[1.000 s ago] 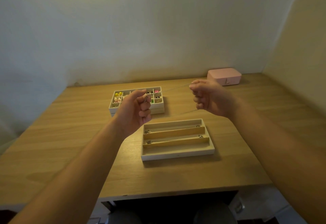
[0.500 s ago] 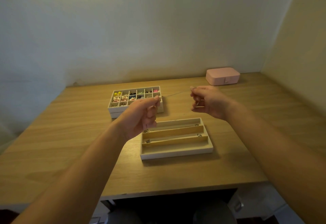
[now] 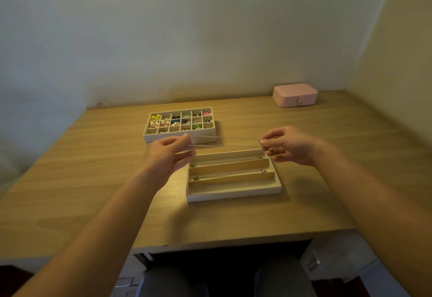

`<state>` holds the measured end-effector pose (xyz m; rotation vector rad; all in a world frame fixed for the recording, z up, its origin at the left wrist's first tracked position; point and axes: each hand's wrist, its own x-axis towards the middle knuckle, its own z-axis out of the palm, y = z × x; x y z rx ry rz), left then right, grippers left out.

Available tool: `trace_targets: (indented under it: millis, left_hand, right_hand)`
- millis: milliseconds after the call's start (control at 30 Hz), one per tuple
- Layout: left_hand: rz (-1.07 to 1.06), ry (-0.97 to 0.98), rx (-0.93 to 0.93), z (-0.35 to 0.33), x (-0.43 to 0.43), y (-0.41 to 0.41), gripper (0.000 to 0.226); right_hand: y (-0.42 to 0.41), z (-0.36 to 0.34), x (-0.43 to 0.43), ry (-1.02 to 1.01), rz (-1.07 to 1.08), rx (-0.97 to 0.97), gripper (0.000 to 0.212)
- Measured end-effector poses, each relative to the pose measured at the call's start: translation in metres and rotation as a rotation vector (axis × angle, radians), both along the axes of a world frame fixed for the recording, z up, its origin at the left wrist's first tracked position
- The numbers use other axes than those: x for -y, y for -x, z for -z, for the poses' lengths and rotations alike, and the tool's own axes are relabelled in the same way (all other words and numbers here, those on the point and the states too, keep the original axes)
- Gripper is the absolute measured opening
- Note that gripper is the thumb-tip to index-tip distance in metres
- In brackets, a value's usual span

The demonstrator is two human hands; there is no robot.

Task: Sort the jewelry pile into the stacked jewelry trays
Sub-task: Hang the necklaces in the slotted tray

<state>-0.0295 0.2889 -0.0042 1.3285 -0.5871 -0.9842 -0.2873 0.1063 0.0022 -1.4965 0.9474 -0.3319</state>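
Left hand (image 3: 169, 154) and right hand (image 3: 288, 146) each pinch one end of a thin chain (image 3: 225, 141); chain stretched taut between them, above the slotted tray's (image 3: 233, 195) far edge; compartment tray (image 3: 180, 136) behind.

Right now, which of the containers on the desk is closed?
The pink box at the far right by the wall: its lid is shut. The grid tray and the long-slot tray are open-topped.
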Motion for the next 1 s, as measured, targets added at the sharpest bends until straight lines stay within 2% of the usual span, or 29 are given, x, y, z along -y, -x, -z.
trace_targets:
  millis: [133, 300, 500, 667, 1000]
  left_hand:
    - [-0.008, -0.114, 0.076, 0.017, -0.013, 0.0, 0.022]
    - [0.097, -0.267, 0.198, 0.033, -0.029, 0.001, 0.02]
    - [0.111, -0.324, 0.56, 0.047, -0.031, 0.002, 0.011]
    - [0.098, -0.354, 1.006, 0.048, -0.03, 0.008, 0.008]
    - [0.1, -0.471, 1.327, 0.047, -0.023, 0.021, 0.013]
  right_hand:
    - [0.009, 0.01, -0.004, 0.005, -0.048, -0.095, 0.018]
    - [0.014, 0.016, -0.019, 0.172, -0.154, -0.273, 0.016]
    - [0.007, 0.02, -0.03, 0.37, -0.246, -0.461, 0.006]
    - [0.001, 0.021, -0.033, 0.506, -0.246, -0.564, 0.006]
    - [-0.004, 0.026, -0.036, 0.689, -0.207, -0.687, 0.011]
